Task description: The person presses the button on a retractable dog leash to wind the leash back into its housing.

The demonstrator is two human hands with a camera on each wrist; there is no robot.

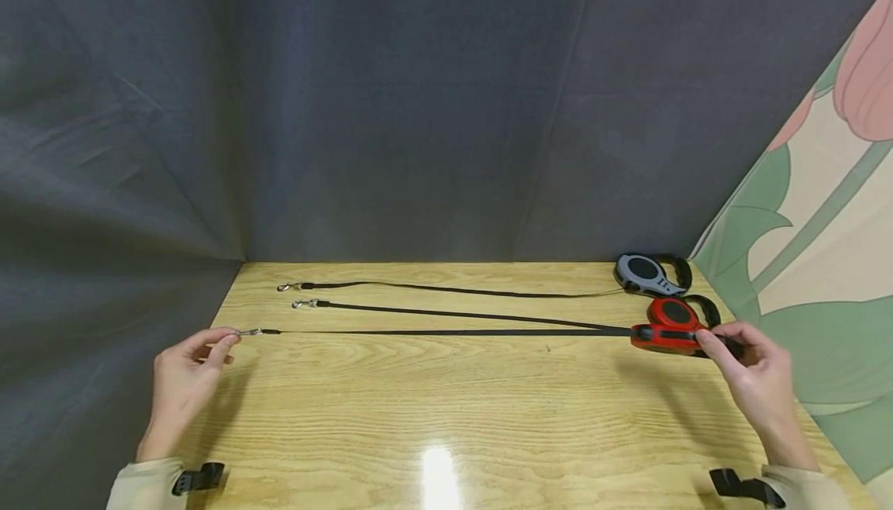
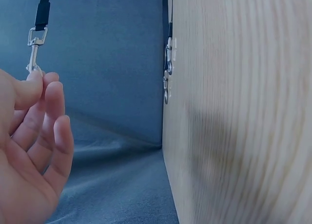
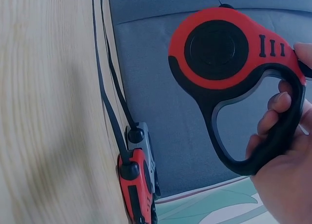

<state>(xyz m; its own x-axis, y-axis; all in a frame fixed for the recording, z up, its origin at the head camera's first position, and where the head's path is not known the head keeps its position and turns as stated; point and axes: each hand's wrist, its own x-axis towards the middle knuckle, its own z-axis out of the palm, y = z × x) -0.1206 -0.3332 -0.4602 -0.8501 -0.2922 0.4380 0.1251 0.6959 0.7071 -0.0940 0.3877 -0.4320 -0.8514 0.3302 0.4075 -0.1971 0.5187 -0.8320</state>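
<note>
My right hand (image 1: 756, 374) grips the looped black handle of a red retractable dog leash (image 3: 253, 33), thumb on top near its button. The casing is raised above the table. From it the black strap (image 1: 446, 332) runs out straight and taut to the left. At its far end my left hand (image 1: 183, 378) pinches the silver snap hook (image 2: 34, 55) between thumb and forefinger, the other fingers loosely bent. Behind, on the table, lie a second red retractable leash (image 3: 138, 180) and a grey retractable leash (image 1: 645, 273), their straps pulled out to the left.
The wooden table (image 1: 418, 394) has a glare spot near its front. Two snap hooks, one (image 1: 305, 304) just in front of the other (image 1: 288, 287), lie at the back left. A dark grey cloth (image 1: 418, 107) hangs behind, and a tulip-patterned cloth (image 1: 816, 262) stands at the right.
</note>
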